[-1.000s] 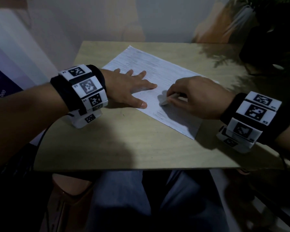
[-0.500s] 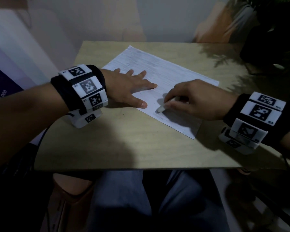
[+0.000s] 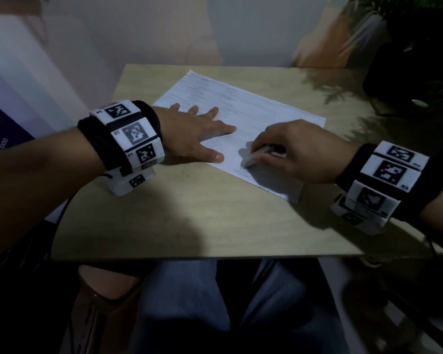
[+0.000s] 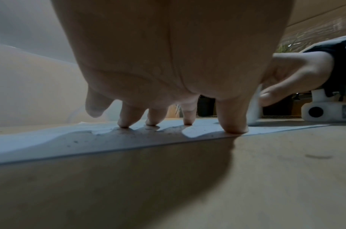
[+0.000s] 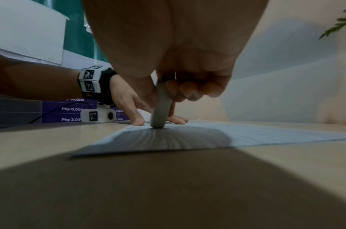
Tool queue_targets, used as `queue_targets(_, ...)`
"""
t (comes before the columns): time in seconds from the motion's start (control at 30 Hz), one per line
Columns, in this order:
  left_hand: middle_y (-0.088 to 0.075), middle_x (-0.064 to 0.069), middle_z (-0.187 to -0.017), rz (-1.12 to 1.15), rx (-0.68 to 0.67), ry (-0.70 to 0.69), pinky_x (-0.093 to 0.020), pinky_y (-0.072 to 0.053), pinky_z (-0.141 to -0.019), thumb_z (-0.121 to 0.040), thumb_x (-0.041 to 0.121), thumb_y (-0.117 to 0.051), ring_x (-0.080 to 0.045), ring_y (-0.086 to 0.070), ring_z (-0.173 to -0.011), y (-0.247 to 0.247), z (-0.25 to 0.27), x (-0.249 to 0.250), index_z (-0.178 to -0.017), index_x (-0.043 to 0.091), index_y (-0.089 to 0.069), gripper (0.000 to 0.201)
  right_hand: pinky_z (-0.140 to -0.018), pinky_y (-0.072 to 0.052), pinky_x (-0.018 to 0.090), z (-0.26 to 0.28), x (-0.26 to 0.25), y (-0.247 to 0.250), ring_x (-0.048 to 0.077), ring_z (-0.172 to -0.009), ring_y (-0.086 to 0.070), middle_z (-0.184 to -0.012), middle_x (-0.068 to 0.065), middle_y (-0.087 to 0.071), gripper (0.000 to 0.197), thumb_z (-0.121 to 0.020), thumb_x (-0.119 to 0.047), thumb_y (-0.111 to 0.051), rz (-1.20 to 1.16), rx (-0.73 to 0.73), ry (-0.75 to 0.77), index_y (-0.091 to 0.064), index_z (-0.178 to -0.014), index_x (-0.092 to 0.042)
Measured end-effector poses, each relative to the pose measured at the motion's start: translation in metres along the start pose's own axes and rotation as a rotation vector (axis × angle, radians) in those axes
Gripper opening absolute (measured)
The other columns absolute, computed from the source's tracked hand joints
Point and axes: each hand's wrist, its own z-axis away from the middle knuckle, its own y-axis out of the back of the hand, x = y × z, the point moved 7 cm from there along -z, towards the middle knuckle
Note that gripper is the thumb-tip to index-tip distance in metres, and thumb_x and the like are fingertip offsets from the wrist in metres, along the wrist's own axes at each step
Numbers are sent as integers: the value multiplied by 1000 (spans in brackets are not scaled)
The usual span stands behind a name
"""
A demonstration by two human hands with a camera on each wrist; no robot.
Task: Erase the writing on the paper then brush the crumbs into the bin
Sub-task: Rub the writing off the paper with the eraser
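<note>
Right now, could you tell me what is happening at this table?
A person is rubbing out writing on a sheet of paper that lies on a wooden table. The left hand presses flat on the paper with spread fingers to hold it steady. The right hand pinches an eraser, whose tip touches the paper near its front edge. Small dark crumbs lie on the sheet. No bin is in view.

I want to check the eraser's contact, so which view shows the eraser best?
Right wrist: the eraser stands unobstructed, its tip on the paper. Head view shows only its end under the right hand; left wrist view shows a sliver.
</note>
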Motion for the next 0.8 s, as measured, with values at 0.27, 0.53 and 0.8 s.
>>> queue_targets(0.27,22,12,-167,38,13,-114,-52,8,-125,-98,67,-36,-22,13,-157,0,-1,5,-155,59,5,70,-78,-51,39,-2,1,-2,17,-89,-62,-101,-6,-70,47,-90,-62,-45,8,21,-6,-66,-112,-26)
queue_targets(0.53,20,12,-168,63,13,-129,-54,7,-125,-97,69,-37,-23,14,-157,-2,-4,4,-154,62,2,69,-80,-49,32,-4,-13,-3,10,-92,-63,-108,-11,-71,32,-96,-48,-58,-112,8,68,-68,-119,-28)
queue_targets(0.8,21,14,-167,75,9,-112,-54,8,-125,-97,69,-39,-21,14,-156,-2,-3,4,-153,62,0,69,-76,-47,30,0,-20,-5,4,-79,-55,-92,-13,-66,34,-91,-43,-48,-117,-47,139,-73,-103,-24)
